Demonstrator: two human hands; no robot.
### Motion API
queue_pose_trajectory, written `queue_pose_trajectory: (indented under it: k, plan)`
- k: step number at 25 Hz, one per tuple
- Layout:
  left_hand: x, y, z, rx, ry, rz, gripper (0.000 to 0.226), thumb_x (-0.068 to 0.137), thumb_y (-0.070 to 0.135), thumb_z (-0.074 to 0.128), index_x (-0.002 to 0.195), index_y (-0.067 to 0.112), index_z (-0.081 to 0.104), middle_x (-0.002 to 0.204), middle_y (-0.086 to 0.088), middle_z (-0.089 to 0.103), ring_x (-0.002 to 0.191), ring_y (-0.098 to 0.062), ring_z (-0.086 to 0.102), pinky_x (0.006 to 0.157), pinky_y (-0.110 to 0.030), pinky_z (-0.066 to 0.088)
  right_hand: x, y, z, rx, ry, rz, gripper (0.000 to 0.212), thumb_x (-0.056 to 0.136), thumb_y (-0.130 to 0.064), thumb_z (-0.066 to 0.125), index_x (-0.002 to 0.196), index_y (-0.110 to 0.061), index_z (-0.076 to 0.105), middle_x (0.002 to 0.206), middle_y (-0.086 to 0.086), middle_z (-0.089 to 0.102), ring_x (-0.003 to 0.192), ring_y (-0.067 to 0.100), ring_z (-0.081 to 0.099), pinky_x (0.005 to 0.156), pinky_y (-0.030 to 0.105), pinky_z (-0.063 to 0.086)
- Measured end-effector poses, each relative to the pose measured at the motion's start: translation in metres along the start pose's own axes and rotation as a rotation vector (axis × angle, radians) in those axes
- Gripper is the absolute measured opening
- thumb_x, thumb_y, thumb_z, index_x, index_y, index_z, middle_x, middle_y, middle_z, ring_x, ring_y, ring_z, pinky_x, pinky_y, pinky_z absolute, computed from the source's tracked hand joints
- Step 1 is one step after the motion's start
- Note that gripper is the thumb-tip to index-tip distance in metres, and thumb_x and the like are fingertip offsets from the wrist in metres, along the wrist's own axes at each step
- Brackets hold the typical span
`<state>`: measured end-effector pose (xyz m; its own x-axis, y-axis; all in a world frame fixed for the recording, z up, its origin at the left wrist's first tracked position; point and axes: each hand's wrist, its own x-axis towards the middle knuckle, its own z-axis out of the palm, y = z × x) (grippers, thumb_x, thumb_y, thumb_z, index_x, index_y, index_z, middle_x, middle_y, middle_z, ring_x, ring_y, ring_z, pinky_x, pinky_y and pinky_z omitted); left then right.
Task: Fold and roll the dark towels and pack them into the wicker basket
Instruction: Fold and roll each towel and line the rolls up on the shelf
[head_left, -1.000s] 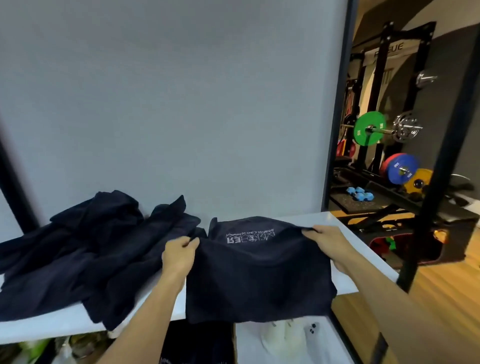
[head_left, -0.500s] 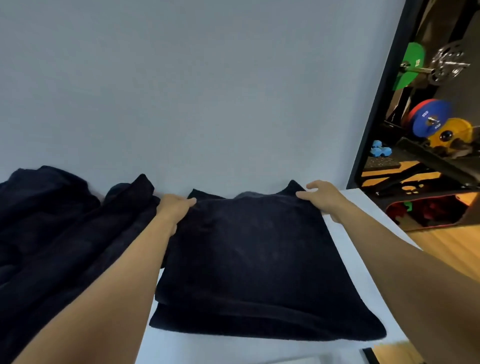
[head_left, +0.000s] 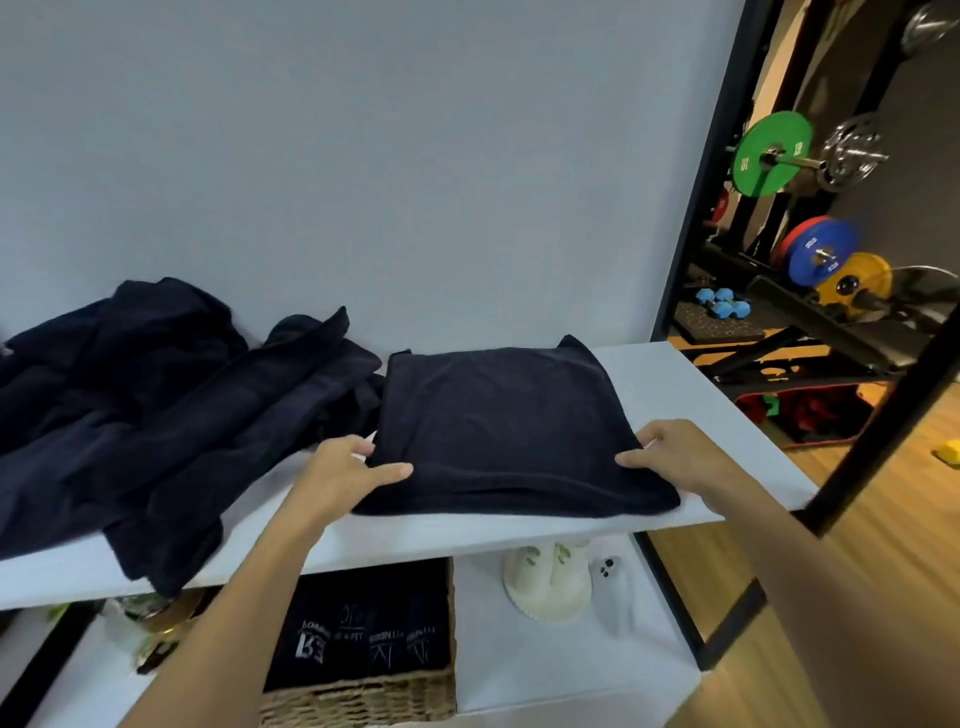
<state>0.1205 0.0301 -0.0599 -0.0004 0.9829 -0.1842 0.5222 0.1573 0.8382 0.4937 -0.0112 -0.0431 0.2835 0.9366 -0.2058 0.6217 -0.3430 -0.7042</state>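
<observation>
Nearest me, the wicker basket (head_left: 363, 696) sits on the lower shelf (head_left: 545, 670), with rolled dark towels (head_left: 363, 629) packed upright inside. Above it, on the white counter (head_left: 675, 379), my left grip (head_left: 345, 478) pinches the folded dark towel (head_left: 509, 431) at its near left corner, thumb on top. My right grip (head_left: 680, 462) pinches the near right corner likewise. The loose towel pile (head_left: 156, 405) lies just beside it, to the left.

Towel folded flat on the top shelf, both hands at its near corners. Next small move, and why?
Probably turn the near edge over to start rolling toward the wall. The folded towel lies flat on the shelf, left hand and right hand each pinch a near corner, and towels in the wicker basket below look rolled.
</observation>
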Motion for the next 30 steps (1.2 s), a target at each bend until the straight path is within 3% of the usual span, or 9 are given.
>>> queue_pose_trajectory:
  k: [2, 5, 11, 16, 20, 24, 27, 29, 30]
  plan:
    - [-0.014, -0.013, -0.003, 0.038, -0.038, 0.031, 0.041, 0.065, 0.039, 0.086, 0.081, 0.009, 0.062, 0.085, 0.003, 0.061, 0.083, -0.015, 0.059, 0.083, -0.031, 0.046, -0.028, 0.004, -0.002, -0.032, -0.021, -0.037, 0.017, 0.086, -0.028, 0.073, 0.086, -0.013, 0.066, 0.088, 0.004, 0.068, 0.076, 0.013, 0.063, 0.062, 0.022, 0.046]
    - [-0.038, -0.016, -0.007, 0.071, -0.054, 0.126, 0.029, 0.078, 0.019, 0.079, 0.067, 0.006, 0.057, 0.067, -0.003, 0.048, 0.067, -0.019, 0.048, 0.067, -0.029, 0.040, -0.061, 0.010, -0.006, 0.031, -0.098, -0.081, 0.008, 0.089, -0.020, 0.069, 0.093, -0.013, 0.067, 0.083, 0.001, 0.069, 0.065, 0.008, 0.064, 0.053, 0.011, 0.044]
    - [-0.071, 0.008, -0.009, -0.336, 0.161, 0.239, 0.015, 0.096, 0.021, 0.059, 0.084, 0.015, 0.064, 0.080, 0.005, 0.062, 0.073, -0.008, 0.054, 0.067, -0.026, 0.042, -0.077, 0.009, -0.008, 0.218, 0.339, -0.171, 0.014, 0.093, -0.022, 0.065, 0.106, -0.020, 0.069, 0.087, -0.001, 0.069, 0.074, 0.018, 0.065, 0.080, 0.035, 0.052]
    - [-0.079, -0.017, -0.012, -0.066, -0.128, 0.141, 0.028, 0.086, 0.023, 0.072, 0.067, 0.003, 0.063, 0.068, 0.005, 0.064, 0.072, -0.011, 0.063, 0.079, -0.027, 0.051, -0.074, 0.014, -0.007, 0.242, 0.292, -0.068, 0.017, 0.092, -0.022, 0.065, 0.106, -0.015, 0.071, 0.094, 0.001, 0.069, 0.074, 0.019, 0.064, 0.078, 0.033, 0.052]
    - [-0.084, -0.015, -0.020, -0.232, 0.045, 0.173, 0.033, 0.096, 0.037, 0.056, 0.072, 0.014, 0.051, 0.077, 0.011, 0.052, 0.072, -0.019, 0.040, 0.070, -0.027, 0.037, -0.076, 0.021, -0.003, 0.205, 0.391, -0.153, 0.015, 0.093, -0.022, 0.064, 0.104, -0.016, 0.071, 0.103, -0.001, 0.065, 0.097, 0.016, 0.058, 0.088, 0.030, 0.046]
    - [-0.096, -0.003, -0.017, -0.269, 0.006, 0.179, 0.021, 0.092, 0.034, 0.063, 0.083, 0.016, 0.065, 0.079, 0.007, 0.064, 0.067, -0.014, 0.051, 0.066, -0.022, 0.039, -0.077, 0.010, -0.001, 0.400, 0.273, -0.082, 0.019, 0.100, -0.024, 0.048, 0.109, -0.013, 0.061, 0.106, 0.004, 0.062, 0.103, 0.021, 0.057, 0.083, 0.032, 0.044]
    - [-0.102, -0.022, -0.015, -0.065, -0.160, 0.087, 0.021, 0.076, 0.020, 0.081, 0.093, 0.015, 0.069, 0.077, 0.003, 0.073, 0.073, -0.013, 0.068, 0.078, -0.029, 0.053, -0.083, 0.020, 0.000, 0.193, 0.166, -0.042, 0.024, 0.101, -0.031, 0.045, 0.105, -0.012, 0.059, 0.101, 0.008, 0.061, 0.098, 0.025, 0.057, 0.075, 0.028, 0.042]
    - [-0.101, -0.037, -0.018, 0.070, -0.116, 0.125, 0.016, 0.073, 0.014, 0.083, 0.069, 0.014, 0.067, 0.064, 0.004, 0.065, 0.065, -0.015, 0.062, 0.075, -0.035, 0.053, -0.091, 0.031, -0.003, 0.103, 0.010, -0.045, 0.026, 0.098, -0.034, 0.053, 0.096, -0.011, 0.064, 0.092, 0.008, 0.064, 0.087, 0.020, 0.059, 0.067, 0.024, 0.043]
    - [-0.100, -0.043, -0.019, 0.110, -0.078, 0.141, 0.029, 0.076, 0.014, 0.081, 0.057, 0.014, 0.059, 0.057, 0.005, 0.057, 0.059, -0.015, 0.056, 0.068, -0.032, 0.048, -0.096, 0.035, -0.005, 0.054, -0.069, -0.039, 0.024, 0.096, -0.032, 0.058, 0.093, -0.009, 0.066, 0.089, 0.010, 0.065, 0.080, 0.018, 0.059, 0.065, 0.023, 0.044]
